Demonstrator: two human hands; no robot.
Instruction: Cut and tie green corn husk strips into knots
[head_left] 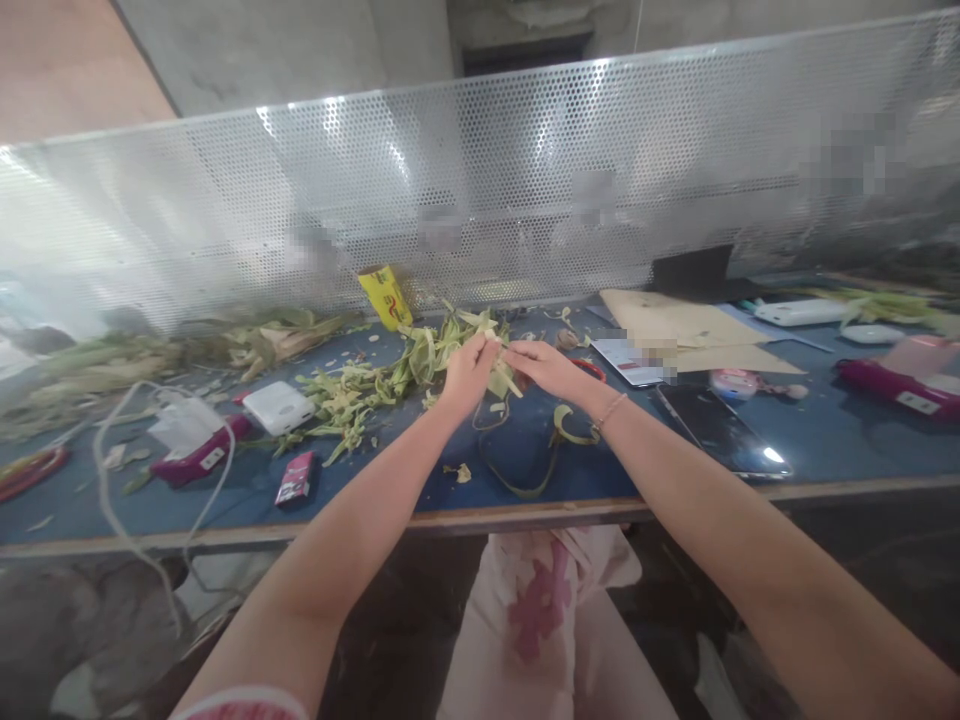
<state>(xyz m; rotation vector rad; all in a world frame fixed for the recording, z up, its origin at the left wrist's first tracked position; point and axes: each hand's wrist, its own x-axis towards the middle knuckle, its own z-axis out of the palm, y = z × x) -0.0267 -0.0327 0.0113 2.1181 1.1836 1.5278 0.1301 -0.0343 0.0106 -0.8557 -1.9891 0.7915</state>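
Over the middle of the blue table (pixel 427 500), my left hand (pixel 470 373) and my right hand (pixel 544 365) come together. The fingers of both are closed around a pale green leafy piece (pixel 501 380), whose plant kind I cannot make out. Part of it is hidden behind my fingers. Just beyond and to the left lies a heap of green leafy stalks (pixel 409 365). A thin dark loop of cord or strap (pixel 525 490) rests below my hands, and a curled leaf strip (pixel 574 428) is near my right wrist.
At left are a white box-shaped device (pixel 279 407), a small pink pack (pixel 296 478) and a white cable (pixel 101 480). A yellow container (pixel 386 297) leans near the perforated metal screen (pixel 517 160). To the right lie brown paper (pixel 690 325) and a dark phone (pixel 720 430).
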